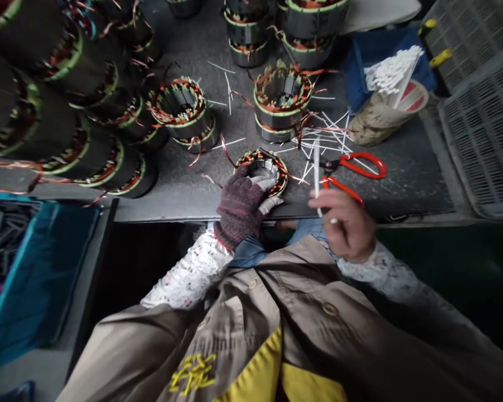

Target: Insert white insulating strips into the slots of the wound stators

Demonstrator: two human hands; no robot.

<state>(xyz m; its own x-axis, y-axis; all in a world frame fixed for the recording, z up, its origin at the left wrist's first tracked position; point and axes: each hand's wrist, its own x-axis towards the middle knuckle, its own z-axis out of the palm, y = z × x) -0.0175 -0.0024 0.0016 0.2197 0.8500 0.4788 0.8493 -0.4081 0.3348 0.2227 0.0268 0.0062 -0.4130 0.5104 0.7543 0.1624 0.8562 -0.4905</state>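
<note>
My left hand [241,209], in a dark knitted glove with pale fingertips, grips the near left rim of a motor stator [281,167] with copper windings. The stator lies on the workbench close to its front edge. My bare right hand [346,223] is pinched around a thin white strip [317,167] that points up and away from me; motion blurs it a little. Just beyond that hand, snips with red handles [377,166] lie on the bench. Loose white strips [329,134] are scattered beside their dark blades.
Two wound stators [283,103] [184,111] stand behind. More stators [121,162] are stacked at the left and back. On the right are a taped holder [373,120] of white strips, a blue bin [356,67] and grey crates [482,139]. A teal bin [62,268] sits lower left.
</note>
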